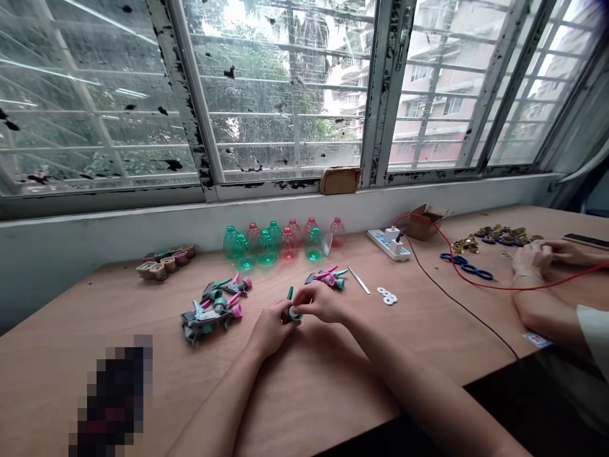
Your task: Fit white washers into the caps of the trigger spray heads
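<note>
Near the middle of the table, my left hand (273, 329) is closed around a spray head with a teal collar and trigger (290, 293). My right hand (323, 302) meets it from the right, its fingers pinched on a small white washer (293, 311) at the collar's mouth. The fingers partly hide both pieces. A pile of grey spray heads (209, 317) with pink and teal parts lies left of my hands. More spray heads (328, 278) lie just beyond them. To the right are a pair of tweezers (359, 279) and several loose white washers (387, 296).
Clear green and red bottles (267, 247) stand by the wall. Stacked small pieces (166, 263) sit at back left. A power strip (389, 245) trails red and black cables on the right, near blue scissors (466, 266), gold parts (507, 235) and another person's hands (537, 257).
</note>
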Demonstrator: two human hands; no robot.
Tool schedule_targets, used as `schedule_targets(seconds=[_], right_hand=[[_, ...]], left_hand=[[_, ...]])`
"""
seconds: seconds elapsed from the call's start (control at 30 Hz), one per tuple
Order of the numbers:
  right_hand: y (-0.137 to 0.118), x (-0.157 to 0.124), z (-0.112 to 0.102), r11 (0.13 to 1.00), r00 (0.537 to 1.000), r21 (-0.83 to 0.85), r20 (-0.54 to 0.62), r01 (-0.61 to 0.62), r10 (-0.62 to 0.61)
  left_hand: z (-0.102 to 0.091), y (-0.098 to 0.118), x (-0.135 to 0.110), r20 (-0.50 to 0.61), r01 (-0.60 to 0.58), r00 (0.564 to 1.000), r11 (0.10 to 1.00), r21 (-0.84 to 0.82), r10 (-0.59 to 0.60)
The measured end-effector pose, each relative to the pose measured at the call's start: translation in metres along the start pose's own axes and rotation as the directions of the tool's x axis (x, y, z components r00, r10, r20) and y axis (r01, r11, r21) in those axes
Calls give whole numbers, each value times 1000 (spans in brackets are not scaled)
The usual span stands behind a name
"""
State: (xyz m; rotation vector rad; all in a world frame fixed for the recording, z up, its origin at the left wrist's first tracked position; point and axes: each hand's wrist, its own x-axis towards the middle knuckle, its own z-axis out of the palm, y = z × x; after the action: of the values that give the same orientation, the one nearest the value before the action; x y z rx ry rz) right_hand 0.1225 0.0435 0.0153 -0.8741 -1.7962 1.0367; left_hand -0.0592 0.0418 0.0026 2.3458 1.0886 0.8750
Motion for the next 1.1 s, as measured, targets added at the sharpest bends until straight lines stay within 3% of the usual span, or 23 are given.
schedule_targets(seconds=[0.13, 0.43, 0.6, 0.8, 1.1], right_hand=[[21, -6, 8, 996, 993, 71, -110, 46, -38], [32, -15, 9, 994, 985, 95, -168, 45, -29], [32, -17, 9, 999, 982, -16, -185, 45, -48], [30, -17, 11, 970, 961, -210, -218, 122, -168], [30, -18, 10, 973, 966, -211, -216, 94, -140]], left_hand=[[3, -1, 0, 2, -38, 999, 999, -9, 38], [6, -2, 0, 15, -32, 999, 999, -33, 32], [5, 0, 0, 21, -24, 999, 1000, -18, 25], [5, -1, 0, 22, -18, 1000, 1000, -6, 18], [6, -1, 0, 15, -7, 1000, 1000, -9, 7]])
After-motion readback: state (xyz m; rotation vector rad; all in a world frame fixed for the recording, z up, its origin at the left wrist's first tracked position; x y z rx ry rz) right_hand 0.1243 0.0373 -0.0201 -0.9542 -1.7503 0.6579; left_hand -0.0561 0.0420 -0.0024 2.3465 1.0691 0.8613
